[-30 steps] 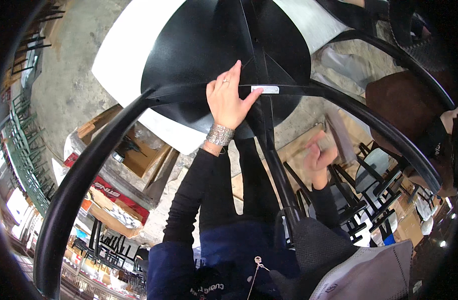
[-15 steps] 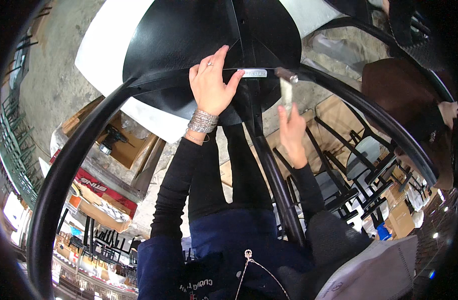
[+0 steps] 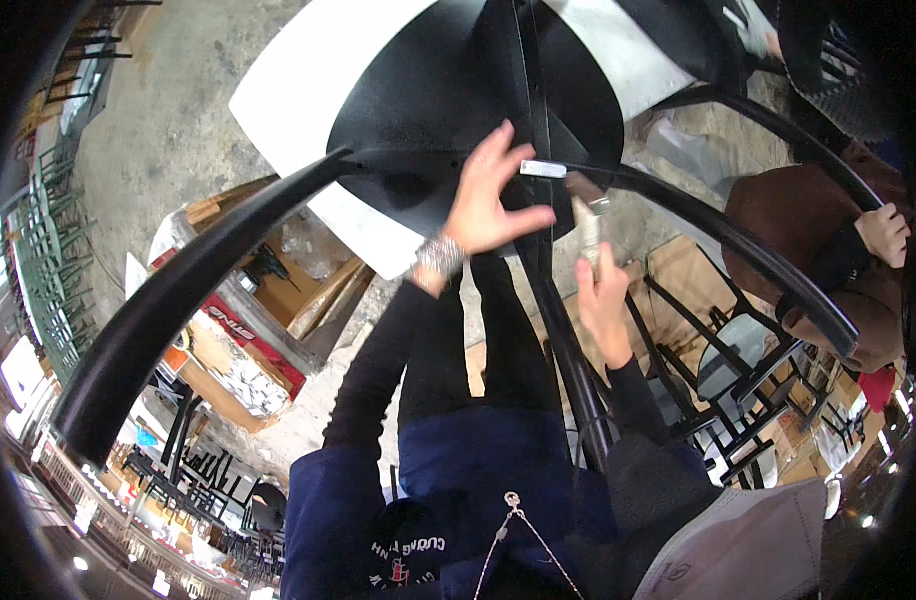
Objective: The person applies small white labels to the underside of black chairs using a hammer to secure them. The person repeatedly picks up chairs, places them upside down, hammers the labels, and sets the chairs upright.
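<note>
A black metal chair seat (image 3: 428, 110) with a curved black tube frame (image 3: 208, 270) fills the upper view. My left hand (image 3: 488, 200), a beaded bracelet at its wrist, lies spread against the frame where it crosses the seat, fingers apart, gripping nothing. A small white label (image 3: 544, 169) sits on the tube just right of that hand. My right hand (image 3: 603, 300) holds a small brush (image 3: 586, 222) with a pale handle and metal ferrule, its tip just below the label.
A white board (image 3: 278, 80) lies behind the seat on the concrete floor. Open cardboard boxes (image 3: 278, 285) stand at the left. Another person's hand (image 3: 883, 232), in a brown sleeve, grips the frame at the right. Black chair frames (image 3: 738, 380) are stacked at lower right.
My right hand has come up from low beside my leg with the brush, reaching the tube under the white label. My left hand stayed on the frame and spread its fingers.
</note>
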`<control>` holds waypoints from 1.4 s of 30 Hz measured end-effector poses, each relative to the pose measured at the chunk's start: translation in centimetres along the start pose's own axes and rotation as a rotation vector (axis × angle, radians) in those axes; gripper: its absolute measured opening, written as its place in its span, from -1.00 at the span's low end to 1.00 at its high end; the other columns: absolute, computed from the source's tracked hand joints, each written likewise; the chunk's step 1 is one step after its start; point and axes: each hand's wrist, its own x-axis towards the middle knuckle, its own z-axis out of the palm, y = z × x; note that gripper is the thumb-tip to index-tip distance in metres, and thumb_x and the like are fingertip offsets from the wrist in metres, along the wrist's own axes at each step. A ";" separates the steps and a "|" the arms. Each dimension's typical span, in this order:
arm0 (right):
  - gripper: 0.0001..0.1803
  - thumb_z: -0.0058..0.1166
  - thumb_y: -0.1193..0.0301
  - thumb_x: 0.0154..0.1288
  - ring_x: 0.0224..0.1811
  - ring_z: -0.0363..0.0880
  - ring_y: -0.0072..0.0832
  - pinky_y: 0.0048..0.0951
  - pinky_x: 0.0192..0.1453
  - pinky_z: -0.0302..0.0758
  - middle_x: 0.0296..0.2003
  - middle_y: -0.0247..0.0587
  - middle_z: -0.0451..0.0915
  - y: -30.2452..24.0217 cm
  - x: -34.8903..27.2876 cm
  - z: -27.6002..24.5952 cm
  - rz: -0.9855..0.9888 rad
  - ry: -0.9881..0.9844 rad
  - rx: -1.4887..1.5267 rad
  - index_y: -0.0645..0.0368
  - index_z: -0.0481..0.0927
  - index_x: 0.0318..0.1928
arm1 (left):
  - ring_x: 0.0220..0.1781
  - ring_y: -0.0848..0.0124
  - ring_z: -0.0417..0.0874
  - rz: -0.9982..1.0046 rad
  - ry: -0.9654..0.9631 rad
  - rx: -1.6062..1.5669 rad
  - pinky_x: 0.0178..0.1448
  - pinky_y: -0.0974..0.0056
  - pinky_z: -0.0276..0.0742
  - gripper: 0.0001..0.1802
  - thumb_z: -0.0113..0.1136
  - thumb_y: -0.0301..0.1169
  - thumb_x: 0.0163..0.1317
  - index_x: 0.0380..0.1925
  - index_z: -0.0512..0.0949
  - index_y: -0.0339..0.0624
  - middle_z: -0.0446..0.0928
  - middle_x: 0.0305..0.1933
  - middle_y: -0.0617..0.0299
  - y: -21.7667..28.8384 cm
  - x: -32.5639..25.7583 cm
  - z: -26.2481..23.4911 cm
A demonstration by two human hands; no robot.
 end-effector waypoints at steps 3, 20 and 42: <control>-0.74 0.02 0.26 0.26 -0.48 0.57 -0.09 -0.17 -0.41 0.46 -0.53 -0.06 0.54 -3.4 1.0 -0.6 -0.286 -0.174 -0.089 0.09 0.50 -0.10 | 0.18 0.16 0.50 -0.310 -0.110 -0.899 0.23 0.15 0.41 -0.69 0.20 -0.31 0.23 -0.12 0.48 -0.28 0.49 0.07 -0.09 4.2 -4.8 1.3; -0.38 0.08 0.22 0.22 0.33 0.19 0.02 -0.08 0.21 0.35 0.29 0.09 0.18 2.2 5.9 5.0 -0.187 0.185 -0.573 -0.04 0.29 0.30 | -0.30 0.26 0.70 -0.925 0.542 -0.521 -0.35 0.33 0.61 -0.70 0.00 -0.20 0.37 -0.16 0.42 -0.23 0.63 -0.29 0.02 3.0 -14.0 -5.6; -0.69 -0.04 0.19 0.36 -0.57 0.54 0.05 -0.07 -0.55 0.36 -0.64 0.10 0.50 4.2 1.2 0.3 0.120 0.099 -0.112 0.23 0.40 -0.25 | 0.53 0.10 -0.15 -0.208 -0.178 0.664 0.45 -0.24 -0.27 -0.09 0.19 -0.01 0.07 0.37 0.07 -0.13 -0.07 0.49 0.12 3.1 -2.1 6.3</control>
